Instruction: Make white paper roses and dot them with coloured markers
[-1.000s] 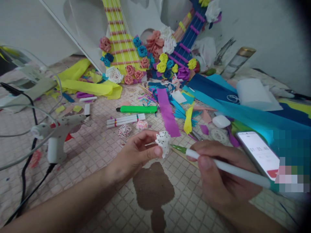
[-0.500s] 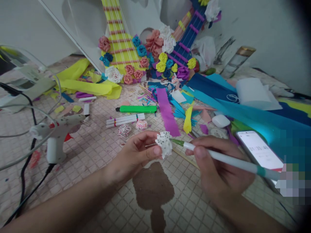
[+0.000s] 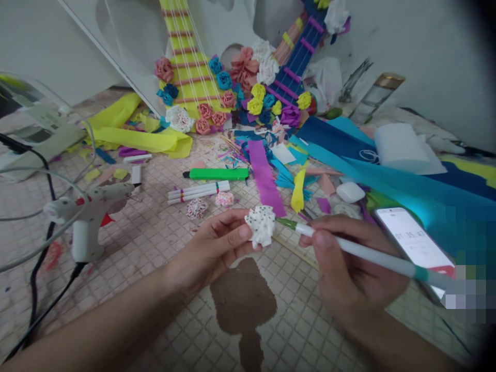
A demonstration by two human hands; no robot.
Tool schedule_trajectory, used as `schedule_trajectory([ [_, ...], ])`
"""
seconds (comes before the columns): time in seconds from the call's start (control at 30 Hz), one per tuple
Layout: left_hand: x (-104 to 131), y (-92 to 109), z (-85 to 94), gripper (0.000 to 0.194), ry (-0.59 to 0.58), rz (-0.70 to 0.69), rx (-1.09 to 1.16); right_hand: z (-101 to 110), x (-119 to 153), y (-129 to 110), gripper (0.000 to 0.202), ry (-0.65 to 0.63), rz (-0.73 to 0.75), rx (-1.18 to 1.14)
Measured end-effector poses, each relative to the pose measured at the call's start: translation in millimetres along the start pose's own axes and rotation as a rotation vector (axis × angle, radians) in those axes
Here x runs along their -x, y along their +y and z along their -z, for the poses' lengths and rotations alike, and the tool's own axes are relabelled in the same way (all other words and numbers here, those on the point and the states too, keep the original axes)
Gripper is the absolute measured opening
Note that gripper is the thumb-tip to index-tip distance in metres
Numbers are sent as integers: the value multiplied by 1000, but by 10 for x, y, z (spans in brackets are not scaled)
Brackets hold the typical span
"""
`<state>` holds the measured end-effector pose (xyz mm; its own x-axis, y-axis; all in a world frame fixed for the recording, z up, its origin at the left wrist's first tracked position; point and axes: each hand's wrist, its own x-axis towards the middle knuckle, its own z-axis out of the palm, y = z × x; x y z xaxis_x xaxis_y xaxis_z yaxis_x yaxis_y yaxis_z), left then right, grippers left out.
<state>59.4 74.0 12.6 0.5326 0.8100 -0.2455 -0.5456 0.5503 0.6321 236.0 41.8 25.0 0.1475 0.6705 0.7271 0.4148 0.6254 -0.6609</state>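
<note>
Between the thumb and fingers of my left hand (image 3: 217, 240) is a small white paper flower (image 3: 262, 227) with dark dots on part of its petals. My right hand (image 3: 352, 263) grips a white felt-tip pen (image 3: 372, 253) with a green tip section, its point close to the flower's right edge; whether it touches I cannot tell. Just beyond my left hand lie two speckled paper flowers, one dark-dotted (image 3: 197, 208) and one pink-dotted (image 3: 224, 199). Several white capped pens (image 3: 199, 191) rest behind them, next to a green cutter knife (image 3: 216, 174).
A white glue gun (image 3: 87, 222) with cables stands at left. Yellow (image 3: 166, 33) and blue (image 3: 300, 64) paper-covered guitar shapes with flowers lean at the back. Paper strips and scraps surround a purple strip (image 3: 265, 178). A lit phone (image 3: 413, 243) lies at right, near blue paper (image 3: 391, 181).
The white flower has turned in my left hand, so more of its undotted petals face me. The pen's tip has shifted slightly right.
</note>
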Motion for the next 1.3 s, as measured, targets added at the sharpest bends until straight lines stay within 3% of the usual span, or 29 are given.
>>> schedule_trajectory([
  [0.3,-10,-4,4,21,-25,-38,25,-16,-24,-10,25,-45,71,-170],
  [0.4,-10,0,5,21,-26,-40,30,-13,-25,-26,23,-93,45,-101],
  [0.53,-6,-16,18,21,-21,-28,30,-2,-20,-18,18,-12,59,-48],
  [0.63,-6,-28,29,24,-20,-19,25,-4,-19,-12,20,-73,11,29],
  [0.77,-11,-35,30,21,-46,-39,-19,-6,-13,-23,18,-16,11,33],
  [1.03,5,-60,16,27,34,-26,-180,43,-15,-35,23,-156,16,-7],
  [1.3,-4,-48,-3,25,-25,-62,-123,37,-7,-40,26,-169,28,-148],
])
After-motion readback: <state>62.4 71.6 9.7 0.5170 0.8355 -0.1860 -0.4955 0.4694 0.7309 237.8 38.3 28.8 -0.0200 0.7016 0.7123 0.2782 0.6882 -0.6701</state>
